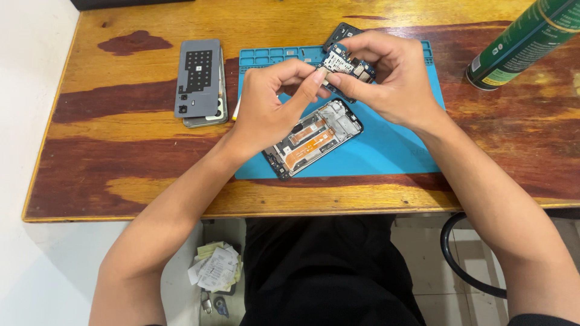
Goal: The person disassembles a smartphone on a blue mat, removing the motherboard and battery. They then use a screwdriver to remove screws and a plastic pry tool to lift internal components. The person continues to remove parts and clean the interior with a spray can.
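Wood fills most of what I see from my head camera: a shiny brown and yellow table (121,163) with a blue work mat (386,151) lying on it, so small parts do not roll away.

Both my hands are up over the far part of the mat, close together. My right hand (393,81) is curled around a small blue circuit board (345,63), gripping it from the right side so it stays steady. My left hand (269,105) is closed too, with thumb and first finger pinching at the near edge of the board, where something tiny and pale sits. I cannot tell just what that tiny bit is. Both arms come up from the bottom corners, elbows out wide, wrists bent inward so the fingertips meet.

Under my hands, an opened phone frame (314,139) lies tilted on the mat, its insides facing up, with orange strips showing. It lies near, right below the board.

To the left, just off the mat, a grey phone back cover (198,75) rests on top of another flat phone part. At the far right, a green spray can (525,39) lies tipped on the table. Down on the floor, by my knees, is a pile of paper slips (216,268).
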